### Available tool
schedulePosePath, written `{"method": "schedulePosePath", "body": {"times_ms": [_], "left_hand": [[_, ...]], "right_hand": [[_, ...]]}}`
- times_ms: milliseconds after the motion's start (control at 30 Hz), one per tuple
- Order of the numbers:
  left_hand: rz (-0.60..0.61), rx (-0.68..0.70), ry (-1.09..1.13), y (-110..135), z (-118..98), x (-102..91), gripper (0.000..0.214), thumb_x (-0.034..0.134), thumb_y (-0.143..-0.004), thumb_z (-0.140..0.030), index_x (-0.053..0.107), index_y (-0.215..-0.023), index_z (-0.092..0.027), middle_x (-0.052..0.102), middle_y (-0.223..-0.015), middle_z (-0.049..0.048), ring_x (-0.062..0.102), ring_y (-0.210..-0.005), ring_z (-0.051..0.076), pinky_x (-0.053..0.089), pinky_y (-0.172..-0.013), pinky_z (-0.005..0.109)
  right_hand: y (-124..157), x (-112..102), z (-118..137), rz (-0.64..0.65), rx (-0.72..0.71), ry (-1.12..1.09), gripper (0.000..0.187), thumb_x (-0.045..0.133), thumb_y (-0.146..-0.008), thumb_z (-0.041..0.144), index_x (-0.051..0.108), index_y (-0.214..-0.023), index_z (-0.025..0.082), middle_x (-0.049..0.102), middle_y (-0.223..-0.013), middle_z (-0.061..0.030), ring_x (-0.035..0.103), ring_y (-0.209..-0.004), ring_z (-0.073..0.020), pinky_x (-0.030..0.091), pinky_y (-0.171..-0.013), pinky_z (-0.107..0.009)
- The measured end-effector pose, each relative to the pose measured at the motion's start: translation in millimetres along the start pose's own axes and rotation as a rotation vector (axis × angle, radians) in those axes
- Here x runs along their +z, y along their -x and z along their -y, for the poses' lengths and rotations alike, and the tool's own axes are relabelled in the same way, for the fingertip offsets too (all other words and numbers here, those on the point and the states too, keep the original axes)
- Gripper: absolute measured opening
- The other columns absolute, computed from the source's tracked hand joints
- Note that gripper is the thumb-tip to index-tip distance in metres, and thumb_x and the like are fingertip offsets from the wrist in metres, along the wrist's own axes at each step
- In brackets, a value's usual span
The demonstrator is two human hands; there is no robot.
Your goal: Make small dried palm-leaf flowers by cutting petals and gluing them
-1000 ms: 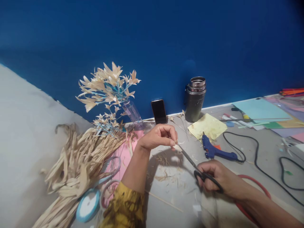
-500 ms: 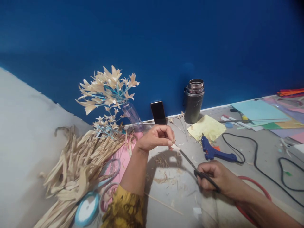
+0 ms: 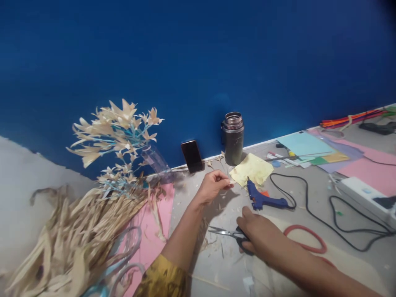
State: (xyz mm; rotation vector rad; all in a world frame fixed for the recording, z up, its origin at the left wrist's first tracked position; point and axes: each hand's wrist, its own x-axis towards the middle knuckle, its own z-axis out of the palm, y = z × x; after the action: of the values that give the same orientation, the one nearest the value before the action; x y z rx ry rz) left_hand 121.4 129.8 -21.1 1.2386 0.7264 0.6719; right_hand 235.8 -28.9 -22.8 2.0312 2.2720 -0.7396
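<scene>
My left hand (image 3: 214, 187) is closed in a pinch on a small pale piece of dried husk (image 3: 232, 182), just left of a yellow paper (image 3: 252, 168). Lower down, my right hand (image 3: 255, 227) has its fingers around the black handles of a pair of scissors (image 3: 225, 232). The scissors' blades point left, slightly parted, low over the table among husk scraps. Between the paper and my right hand lies a blue glue gun (image 3: 262, 200), its black cord trailing right.
At left, dried husks (image 3: 71, 235) lie beside a pink sheet (image 3: 165, 206), below husk flowers (image 3: 116, 128) in a clear bottle. A phone (image 3: 192, 156) and an open flask (image 3: 234, 142) stand by the blue wall. A red ring (image 3: 309, 248), coloured papers (image 3: 306, 144) and a power strip (image 3: 365, 198) are right.
The scissors have left the husk piece and come down to the table with my right hand, blades turned left. My left hand still pinches the piece. The view has swung right.
</scene>
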Motion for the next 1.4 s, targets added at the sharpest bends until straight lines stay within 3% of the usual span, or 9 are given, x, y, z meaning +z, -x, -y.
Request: {"method": "schedulePosePath", "body": {"times_ms": [367, 433, 500, 633, 800, 967, 1100, 1233, 1400], "left_hand": [[-0.215, 0.171, -0.262, -48, 39, 11.0, 0.01, 0.072, -0.07, -0.017, 0.062, -0.067, -0.016, 0.062, -0.059, -0.001, 0.056, -0.057, 0.012, 0.043, -0.058, 0.023], [-0.227, 0.147, -0.255, -51, 44, 9.1, 0.009, 0.069, -0.071, -0.017, 0.061, -0.068, -0.016, 0.063, -0.06, -0.0004, 0.058, -0.057, 0.012, 0.044, -0.057, 0.024], [-0.229, 0.124, -0.238, -51, 45, 6.8, 0.008, 0.068, -0.072, -0.018, 0.06, -0.07, -0.016, 0.065, -0.063, 0.0012, 0.06, -0.056, 0.013, 0.045, -0.056, 0.024], [-0.167, 0.097, -0.154, -49, 39, 3.5, 0.011, 0.069, -0.072, -0.021, 0.059, -0.074, -0.016, 0.068, -0.066, 0.0031, 0.065, -0.057, 0.015, 0.045, -0.053, 0.024], [-0.162, 0.137, -0.104, -48, 37, 3.7, 0.011, 0.07, -0.072, -0.021, 0.06, -0.073, -0.017, 0.067, -0.064, 0.0022, 0.069, -0.067, 0.018, 0.048, -0.06, 0.025], [-0.23, 0.136, -0.253, -53, 46, 4.9, 0.007, 0.066, -0.072, -0.019, 0.06, -0.069, -0.017, 0.064, -0.059, 0.0006, 0.063, -0.059, 0.015, 0.047, -0.06, 0.026], [-0.236, 0.158, -0.355, -56, 49, 6.2, 0.008, 0.065, -0.073, -0.018, 0.06, -0.067, -0.018, 0.062, -0.059, 0.0002, 0.06, -0.059, 0.014, 0.046, -0.061, 0.026], [-0.22, 0.155, -0.21, -53, 42, 11.7, 0.008, 0.067, -0.072, -0.02, 0.06, -0.069, -0.017, 0.066, -0.062, 0.0018, 0.059, -0.055, 0.014, 0.045, -0.056, 0.025], [-0.146, 0.18, 0.007, -48, 33, 19.8, 0.014, 0.071, -0.072, -0.025, 0.06, -0.072, -0.017, 0.069, -0.063, 0.0042, 0.052, -0.047, 0.01, 0.04, -0.049, 0.022]], "right_hand": [[7, -12, -15, 0.066, -0.199, -0.215, 0.033, 0.078, -0.069, 0.03, 0.067, -0.097, 0.018, 0.066, -0.1, -0.0059, 0.061, -0.084, -0.0224, 0.033, -0.063, -0.027], [8, -20, -26, 0.011, -0.199, -0.26, 0.024, 0.073, -0.075, 0.028, 0.067, -0.097, 0.02, 0.067, -0.096, -0.0033, 0.061, -0.083, -0.0203, 0.034, -0.064, -0.027], [7, -27, -43, -0.124, -0.06, -0.22, 0.014, 0.063, -0.082, 0.021, 0.067, -0.096, 0.019, 0.068, -0.095, -0.0052, 0.06, -0.084, -0.0207, 0.037, -0.071, -0.028], [-1, -31, -79, -0.33, 0.151, 0.107, 0.023, 0.055, -0.082, 0.01, 0.067, -0.102, 0.011, 0.064, -0.104, -0.0165, 0.053, -0.1, -0.0298, 0.038, -0.083, -0.037], [-9, -17, -99, -0.366, 0.109, 0.099, 0.041, 0.056, -0.072, 0.007, 0.068, -0.11, 0.014, 0.06, -0.112, -0.0153, 0.05, -0.102, -0.0297, 0.039, -0.089, -0.04], [-10, -10, -107, -0.412, 0.079, 0.003, 0.038, 0.057, -0.072, 0.013, 0.067, -0.109, 0.014, 0.063, -0.113, -0.015, 0.052, -0.103, -0.0307, 0.04, -0.093, -0.043], [-4, -18, -115, -0.478, 0.09, -0.214, 0.038, 0.055, -0.073, 0.014, 0.066, -0.11, 0.015, 0.068, -0.105, -0.012, 0.058, -0.098, -0.0287, 0.044, -0.089, -0.041], [2, -29, -118, -0.537, 0.14, -0.695, 0.033, 0.054, -0.086, 0.036, 0.069, -0.108, 0.016, 0.07, -0.091, -0.0081, 0.062, -0.079, -0.0227, 0.048, -0.071, -0.032], [2, -25, -113, -0.563, 0.175, -1.071, 0.06, 0.05, -0.087, 0.07, 0.072, -0.086, 0.014, 0.057, -0.063, -0.0034, 0.048, -0.054, -0.0149, 0.037, -0.048, -0.026]]}}
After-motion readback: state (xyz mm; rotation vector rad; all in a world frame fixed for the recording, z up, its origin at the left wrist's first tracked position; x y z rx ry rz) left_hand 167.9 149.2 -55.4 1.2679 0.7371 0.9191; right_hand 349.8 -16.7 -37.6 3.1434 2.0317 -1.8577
